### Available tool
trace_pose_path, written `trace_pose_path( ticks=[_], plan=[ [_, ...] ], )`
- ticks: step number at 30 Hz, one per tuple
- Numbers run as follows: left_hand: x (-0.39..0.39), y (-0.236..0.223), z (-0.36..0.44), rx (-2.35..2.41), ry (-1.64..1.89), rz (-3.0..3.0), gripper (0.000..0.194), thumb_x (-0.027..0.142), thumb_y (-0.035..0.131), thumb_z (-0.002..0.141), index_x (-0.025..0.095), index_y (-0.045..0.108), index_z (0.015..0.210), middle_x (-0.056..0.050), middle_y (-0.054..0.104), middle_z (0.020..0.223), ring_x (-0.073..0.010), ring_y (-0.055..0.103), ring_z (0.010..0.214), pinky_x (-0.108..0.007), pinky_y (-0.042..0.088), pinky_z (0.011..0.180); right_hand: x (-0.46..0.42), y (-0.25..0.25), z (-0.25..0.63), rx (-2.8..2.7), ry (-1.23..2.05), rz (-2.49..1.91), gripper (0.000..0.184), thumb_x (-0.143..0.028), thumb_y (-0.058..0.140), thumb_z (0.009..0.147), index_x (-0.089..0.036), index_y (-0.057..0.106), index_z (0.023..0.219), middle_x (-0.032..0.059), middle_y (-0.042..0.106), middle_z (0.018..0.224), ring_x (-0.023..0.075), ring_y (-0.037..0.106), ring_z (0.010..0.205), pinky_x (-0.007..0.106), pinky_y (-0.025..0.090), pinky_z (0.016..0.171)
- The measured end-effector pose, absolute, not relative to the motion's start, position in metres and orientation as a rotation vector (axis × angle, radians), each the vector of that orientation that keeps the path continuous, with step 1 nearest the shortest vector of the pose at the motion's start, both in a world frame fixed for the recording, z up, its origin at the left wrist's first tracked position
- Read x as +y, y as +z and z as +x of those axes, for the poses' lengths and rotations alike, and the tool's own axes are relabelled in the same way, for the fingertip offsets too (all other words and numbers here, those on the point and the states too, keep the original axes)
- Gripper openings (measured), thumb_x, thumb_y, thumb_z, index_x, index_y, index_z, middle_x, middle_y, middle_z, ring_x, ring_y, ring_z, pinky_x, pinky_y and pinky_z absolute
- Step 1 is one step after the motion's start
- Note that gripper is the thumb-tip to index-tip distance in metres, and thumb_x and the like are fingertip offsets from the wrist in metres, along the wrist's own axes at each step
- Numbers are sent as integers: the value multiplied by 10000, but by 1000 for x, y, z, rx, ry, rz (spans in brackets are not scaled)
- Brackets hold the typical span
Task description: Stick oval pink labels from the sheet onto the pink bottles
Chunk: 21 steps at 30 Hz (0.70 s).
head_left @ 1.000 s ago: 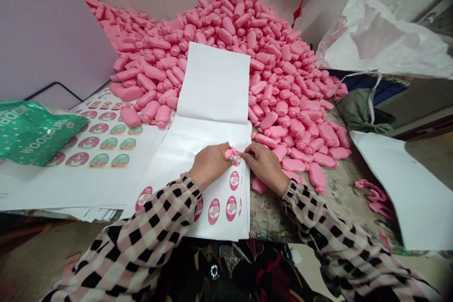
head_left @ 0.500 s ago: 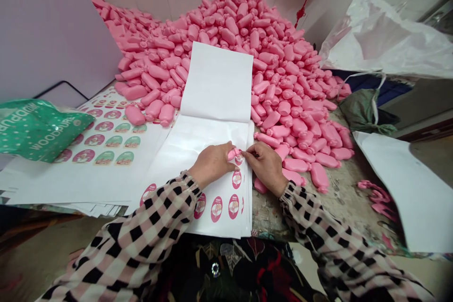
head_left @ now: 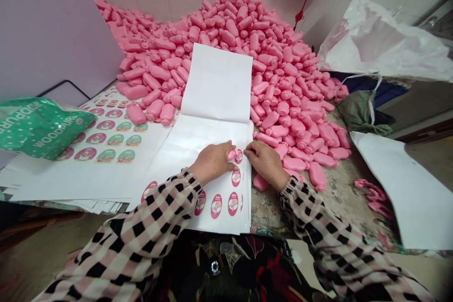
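Observation:
My left hand (head_left: 211, 162) is closed around a small pink bottle (head_left: 231, 155), of which only the end shows past the fingers. It rests over a white sticker sheet (head_left: 177, 144) printed with oval pink labels. One oval label (head_left: 238, 156) lies just right of the bottle. Beside the sheet's right edge, my right hand (head_left: 266, 163) has thumb and forefinger pinched together; anything between the tips is too small to see. More labels (head_left: 232, 204) show below the hands. The sheet's upper part (head_left: 219, 80) is blank white and leans up against the bottles behind.
A large heap of pink bottles (head_left: 226, 33) fills the table's back. At left lie more label sheets (head_left: 71, 184) and a green bag (head_left: 46, 130). To the right are a white sheet (head_left: 410, 188), pink scraps (head_left: 375, 196), a dark cloth bag (head_left: 363, 111) and white plastic (head_left: 385, 40).
My right hand has drawn slightly away from the label, leaving more of it in view. The left hand with the bottle stays almost in place. The view has shifted slightly.

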State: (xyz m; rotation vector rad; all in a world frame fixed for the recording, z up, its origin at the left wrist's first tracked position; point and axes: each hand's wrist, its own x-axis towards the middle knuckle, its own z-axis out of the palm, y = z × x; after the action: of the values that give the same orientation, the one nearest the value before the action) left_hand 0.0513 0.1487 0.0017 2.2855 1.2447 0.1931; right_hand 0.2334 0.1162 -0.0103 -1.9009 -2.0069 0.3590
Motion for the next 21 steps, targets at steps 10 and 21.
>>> trace_pose_path(
  ticks=[10, 21],
  plan=[
    [149, -2, 50, 1229, 225, 2313, 397, 389, 679, 677, 255, 553, 1029, -16, 669, 949, -219, 621, 839, -291, 377, 651, 109, -14, 234, -2243, 27, -1754, 243, -271, 400, 927, -199, 631, 909, 73, 610, 918, 202, 535, 900, 307, 356, 735],
    [150, -8, 49, 1240, 244, 2299, 538, 397, 679, 671, 229, 526, 1160, -51, 671, 1066, -260, 625, 944, -323, 427, 736, 119, -13, 230, -1979, 324, -1878, 202, -359, 488, 886, -223, 626, 830, 14, 627, 862, 158, 565, 810, 273, 351, 651]
  ],
)
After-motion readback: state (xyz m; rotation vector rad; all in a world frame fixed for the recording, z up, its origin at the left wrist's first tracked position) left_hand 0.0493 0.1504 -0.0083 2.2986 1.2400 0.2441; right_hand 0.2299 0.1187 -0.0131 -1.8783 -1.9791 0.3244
